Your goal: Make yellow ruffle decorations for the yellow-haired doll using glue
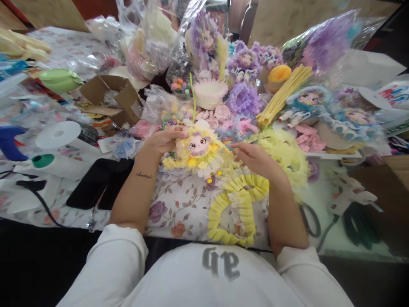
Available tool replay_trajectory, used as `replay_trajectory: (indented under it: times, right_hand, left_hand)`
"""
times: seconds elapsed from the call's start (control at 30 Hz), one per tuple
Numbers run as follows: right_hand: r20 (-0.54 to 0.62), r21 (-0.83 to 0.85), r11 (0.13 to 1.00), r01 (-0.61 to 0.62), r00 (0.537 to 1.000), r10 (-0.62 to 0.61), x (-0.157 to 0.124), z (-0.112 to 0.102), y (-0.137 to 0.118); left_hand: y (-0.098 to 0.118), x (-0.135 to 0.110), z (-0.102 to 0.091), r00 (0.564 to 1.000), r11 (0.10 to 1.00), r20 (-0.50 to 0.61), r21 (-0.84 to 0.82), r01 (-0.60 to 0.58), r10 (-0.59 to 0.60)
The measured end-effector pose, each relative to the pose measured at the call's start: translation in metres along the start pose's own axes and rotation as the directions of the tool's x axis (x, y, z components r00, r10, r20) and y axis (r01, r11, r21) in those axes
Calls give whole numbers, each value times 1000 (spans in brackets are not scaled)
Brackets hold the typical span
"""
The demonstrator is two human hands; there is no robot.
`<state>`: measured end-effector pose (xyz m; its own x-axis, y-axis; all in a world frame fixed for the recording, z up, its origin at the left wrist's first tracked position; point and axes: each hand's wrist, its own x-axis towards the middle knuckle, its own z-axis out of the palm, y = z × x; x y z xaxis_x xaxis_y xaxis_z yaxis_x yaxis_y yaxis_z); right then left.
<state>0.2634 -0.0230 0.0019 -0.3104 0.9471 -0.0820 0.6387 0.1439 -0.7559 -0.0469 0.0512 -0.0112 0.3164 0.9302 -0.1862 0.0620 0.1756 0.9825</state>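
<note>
Blue glue gun (9,143), cardboard box (111,96), black phones (99,181) — purple dolls (244,59), yellow sticks (284,94)

doll (200,149) legs blurred, glue gun (9,143) cut by left edge

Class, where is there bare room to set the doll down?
Bare floral tablecloth lies between the left forearm and the yellow ribbon ring; a pale strip sits right of the right forearm, by the scissors. Behind the yellow doll: crowded.
</note>
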Motion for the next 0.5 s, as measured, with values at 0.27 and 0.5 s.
replay_trajectory:
  times: [0.27, 0.5]
  right_hand:
    - [-16, -116, 993, -24, 1000, 22, 5, 1, 0]
    - [-77, -85, 994, 64, 995, -71, 8, 2, 9]
  left_hand:
    - [11, -18, 9, 989, 976, -62, 178, -124, 137]
    - [-3, -77, 20, 821, 831, -354, 503, -238, 449]
